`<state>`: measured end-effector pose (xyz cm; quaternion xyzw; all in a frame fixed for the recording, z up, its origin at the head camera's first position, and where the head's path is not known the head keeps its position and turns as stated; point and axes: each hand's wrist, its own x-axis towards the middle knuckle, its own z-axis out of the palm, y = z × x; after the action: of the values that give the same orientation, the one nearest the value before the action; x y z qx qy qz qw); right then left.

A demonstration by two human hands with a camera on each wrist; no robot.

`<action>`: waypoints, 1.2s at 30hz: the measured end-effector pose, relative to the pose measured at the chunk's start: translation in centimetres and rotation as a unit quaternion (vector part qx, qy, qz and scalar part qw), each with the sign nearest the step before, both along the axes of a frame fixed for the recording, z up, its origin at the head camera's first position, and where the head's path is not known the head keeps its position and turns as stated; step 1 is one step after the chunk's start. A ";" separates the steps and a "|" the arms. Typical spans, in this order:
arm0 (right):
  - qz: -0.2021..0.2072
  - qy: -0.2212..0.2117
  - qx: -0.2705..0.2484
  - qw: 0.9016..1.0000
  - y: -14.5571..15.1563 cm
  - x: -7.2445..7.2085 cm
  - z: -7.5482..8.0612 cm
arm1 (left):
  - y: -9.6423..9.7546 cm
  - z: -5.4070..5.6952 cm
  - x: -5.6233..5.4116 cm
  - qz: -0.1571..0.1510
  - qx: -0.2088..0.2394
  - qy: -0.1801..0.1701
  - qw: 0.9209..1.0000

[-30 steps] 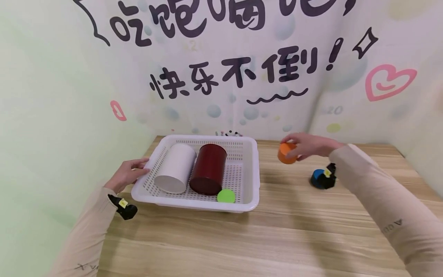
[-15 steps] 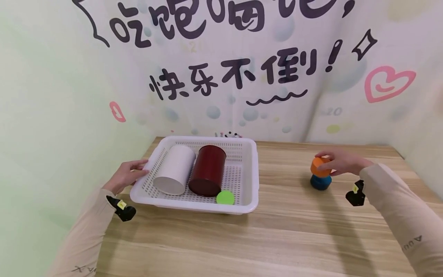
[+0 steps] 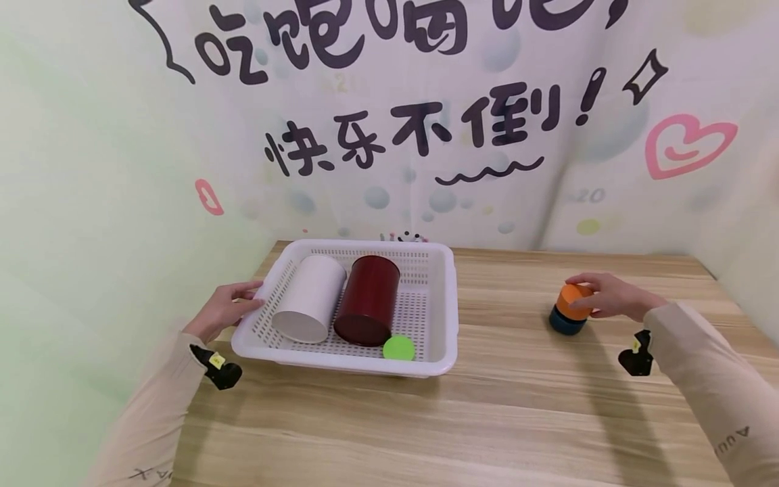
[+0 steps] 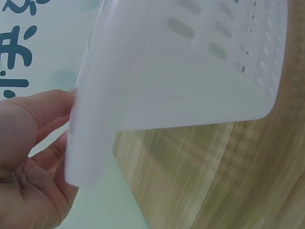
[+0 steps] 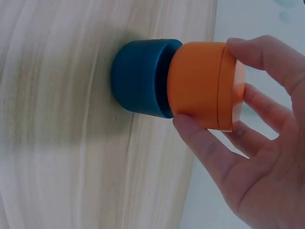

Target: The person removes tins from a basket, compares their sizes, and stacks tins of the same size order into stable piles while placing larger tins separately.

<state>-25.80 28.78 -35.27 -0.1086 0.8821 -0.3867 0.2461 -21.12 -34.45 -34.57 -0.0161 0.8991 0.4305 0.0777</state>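
In the head view my right hand [image 3: 615,297] pinches an orange round container [image 3: 574,302] between thumb and fingers. It sits tilted on top of a dark blue round container [image 3: 567,323] standing on the table. Seen from the right wrist, the orange container [image 5: 200,83] meets the hollow rim of the blue one [image 5: 136,76]. At the far left my left hand [image 3: 222,311] holds the left rim of a white plastic basket [image 3: 447,352]. The left wrist view shows its fingers at the rim [image 4: 95,95], part of them hidden behind it.
Inside the basket lie a white cylinder [image 3: 309,297] and a dark red cylinder [image 3: 368,301], side by side. A light green round piece [image 3: 399,348] is near the basket's front right corner. The wooden table [image 3: 389,426] ends at a printed wall cloth [image 3: 505,196].
My right hand has carried the orange container rightward and down onto the blue one, with a slight further shift right lately. The left hand and basket have stayed put.
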 end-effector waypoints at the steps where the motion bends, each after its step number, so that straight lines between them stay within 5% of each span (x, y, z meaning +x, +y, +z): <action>1: 0.000 0.000 0.001 1.000 0.0 0.0 -0.1 | 0.0 0.0 0.0 0.000 0.000 0.000 1.000; 21: 0.006 0.023 0.008 1.000 0.7 0.4 -0.4 | 0.0 -0.2 0.1 -0.005 -0.002 0.000 1.000; 30: 0.015 0.084 0.054 0.995 0.3 0.0 3.3 | 0.0 -0.1 0.0 0.000 0.000 -0.002 1.000; 36: 0.033 0.110 0.037 0.993 -3.1 -0.6 6.0 | -0.1 0.0 -0.1 0.008 0.002 -0.012 1.000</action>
<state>-26.36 25.66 -29.23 -0.1705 0.9133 -0.3313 0.1642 -21.24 -34.52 -34.56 -0.0288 0.8969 0.4330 0.0852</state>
